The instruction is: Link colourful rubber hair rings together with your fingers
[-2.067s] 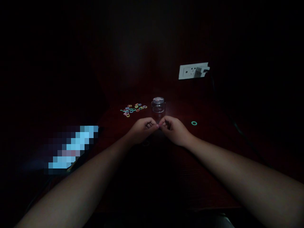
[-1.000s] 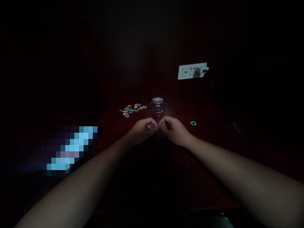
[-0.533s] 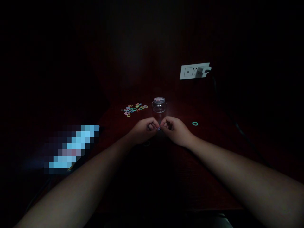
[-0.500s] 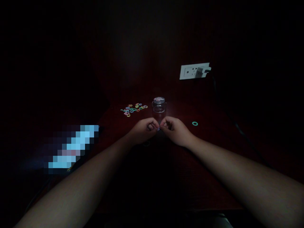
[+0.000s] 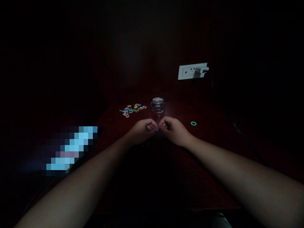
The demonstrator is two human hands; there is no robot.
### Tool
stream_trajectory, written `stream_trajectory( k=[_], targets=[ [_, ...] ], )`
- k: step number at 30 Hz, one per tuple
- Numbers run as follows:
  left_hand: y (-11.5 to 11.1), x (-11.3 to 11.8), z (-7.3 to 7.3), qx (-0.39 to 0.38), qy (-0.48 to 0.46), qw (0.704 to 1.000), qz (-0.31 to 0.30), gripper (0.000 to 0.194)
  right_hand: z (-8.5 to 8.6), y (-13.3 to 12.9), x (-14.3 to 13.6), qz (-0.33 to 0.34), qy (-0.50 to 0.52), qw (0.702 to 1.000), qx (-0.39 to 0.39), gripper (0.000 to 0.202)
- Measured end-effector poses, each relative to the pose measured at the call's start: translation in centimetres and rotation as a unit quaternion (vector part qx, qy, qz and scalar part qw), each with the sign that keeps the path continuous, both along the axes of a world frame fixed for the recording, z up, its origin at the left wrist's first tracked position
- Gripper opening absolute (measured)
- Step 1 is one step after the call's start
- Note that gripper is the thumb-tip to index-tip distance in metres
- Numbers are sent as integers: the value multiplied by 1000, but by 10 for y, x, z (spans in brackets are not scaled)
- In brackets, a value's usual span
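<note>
My left hand (image 5: 145, 129) and my right hand (image 5: 174, 130) meet fingertip to fingertip over the table. Both are closed in a pinch on a small purple band (image 5: 157, 129), most of which the fingers hide. Just beyond them stands a clear jar (image 5: 158, 106) with a lid on top. Left of the jar lies a loose cluster of small coloured hair ties (image 5: 133, 110) in green, yellow, pink and blue. One green hair tie (image 5: 193, 123) rests alone to the right of my right hand. A faint ring (image 5: 145, 144) shows in the shadow below my left hand.
A bright, pixelated screen (image 5: 73, 147) is at the left, beside my left forearm. On the far wall is a white socket plate (image 5: 187, 72) with a plug (image 5: 203, 70) in it. A dark cable (image 5: 238, 129) runs along the right side of the dark red table (image 5: 201, 183).
The whole view has shifted slightly, so things sit a little further left. My hands keep the same pinch, with barely any movement of the fingers.
</note>
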State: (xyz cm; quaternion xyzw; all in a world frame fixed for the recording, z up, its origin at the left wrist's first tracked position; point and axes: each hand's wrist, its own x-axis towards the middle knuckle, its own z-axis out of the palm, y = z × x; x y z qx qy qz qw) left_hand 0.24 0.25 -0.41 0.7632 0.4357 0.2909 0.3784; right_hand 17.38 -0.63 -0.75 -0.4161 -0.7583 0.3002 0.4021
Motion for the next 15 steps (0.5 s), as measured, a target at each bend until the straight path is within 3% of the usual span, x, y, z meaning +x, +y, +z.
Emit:
stream_trajectory(
  k=[15],
  targets=[
    [-2,-1,5,18,24,1000,-9,12,0,0,0,6,3,1000,-2,5]
  ],
)
